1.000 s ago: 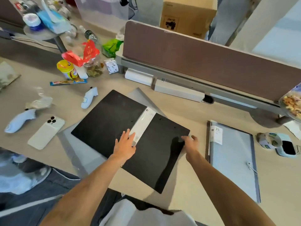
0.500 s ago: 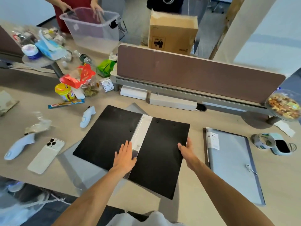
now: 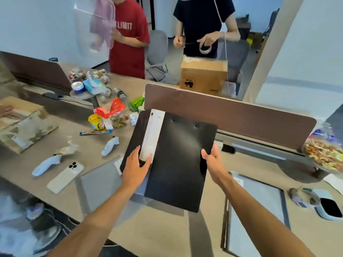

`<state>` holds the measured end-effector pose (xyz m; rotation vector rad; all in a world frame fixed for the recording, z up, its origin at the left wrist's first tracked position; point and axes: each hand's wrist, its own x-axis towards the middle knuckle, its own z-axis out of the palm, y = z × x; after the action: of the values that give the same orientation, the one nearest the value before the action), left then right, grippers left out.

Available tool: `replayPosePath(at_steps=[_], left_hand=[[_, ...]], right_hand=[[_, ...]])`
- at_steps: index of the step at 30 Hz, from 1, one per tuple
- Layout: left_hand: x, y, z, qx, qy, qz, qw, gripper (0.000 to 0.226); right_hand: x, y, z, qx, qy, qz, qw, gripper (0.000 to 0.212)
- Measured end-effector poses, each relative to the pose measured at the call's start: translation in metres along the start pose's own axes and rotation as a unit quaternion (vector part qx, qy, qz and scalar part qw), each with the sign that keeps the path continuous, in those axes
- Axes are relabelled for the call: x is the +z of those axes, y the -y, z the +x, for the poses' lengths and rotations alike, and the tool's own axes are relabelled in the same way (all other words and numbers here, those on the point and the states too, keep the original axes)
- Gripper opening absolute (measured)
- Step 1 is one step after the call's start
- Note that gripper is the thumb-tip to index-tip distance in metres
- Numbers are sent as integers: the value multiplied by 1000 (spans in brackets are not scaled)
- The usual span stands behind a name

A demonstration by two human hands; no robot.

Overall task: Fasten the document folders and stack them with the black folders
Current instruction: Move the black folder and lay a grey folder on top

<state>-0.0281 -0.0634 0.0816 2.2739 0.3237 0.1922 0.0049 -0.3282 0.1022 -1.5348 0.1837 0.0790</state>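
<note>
Moved: black folder (image 3: 178,164) lifted off desk (image 3: 167,229), half folded.
Hands: left hand (image 3: 135,167) grips spine, right hand (image 3: 213,160) grips cover edge.
Advice: align edges while closing.

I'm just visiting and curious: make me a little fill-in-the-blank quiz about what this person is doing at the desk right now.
1. Both hands hold a folder whose covers are ____ in colour.
2. The left hand grips it beside the white ____ label.
3. The right hand grips the folder's ____ edge.
4. The phone lies with its ____ facing up.

Missing words: black; spine; right; back
</note>
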Motion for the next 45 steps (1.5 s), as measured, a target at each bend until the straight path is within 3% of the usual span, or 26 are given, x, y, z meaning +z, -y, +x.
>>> replayPosePath(at_steps=[5, 9, 14, 21, 25, 30, 35, 39, 45], left_hand=[[-6, -36, -7, -27, -38, -155, 987, 61], [-4, -53, -19, -62, -53, -228, 970, 50], [5, -49, -32, -80, -53, -250, 963, 34], [39, -21, -25, -117, 33, -272, 955, 14], [70, 5, -15, -140, 103, -239, 955, 11], [106, 25, 5, -147, 198, -96, 964, 29], [130, 28, 10, -4, 247, 85, 965, 44], [162, 8, -11, 95, 352, 85, 927, 42], [206, -34, -59, 116, 493, 95, 857, 48]], right_hand=[[-12, 36, 4, -57, 60, -9, 997, 41], [-11, 40, 6, -64, 55, -28, 996, 39], [-11, 17, 6, -15, 16, -58, 998, 42], [-25, -41, -7, 113, 1, -69, 991, 48], [-33, -70, -7, 162, -64, -110, 979, 39], [-36, -82, -13, 208, -121, -168, 956, 53], [-41, -95, -27, 225, -190, -216, 931, 53], [-56, -103, -52, 238, -281, -198, 908, 39], [-111, -116, -96, 244, -341, -202, 885, 39]])
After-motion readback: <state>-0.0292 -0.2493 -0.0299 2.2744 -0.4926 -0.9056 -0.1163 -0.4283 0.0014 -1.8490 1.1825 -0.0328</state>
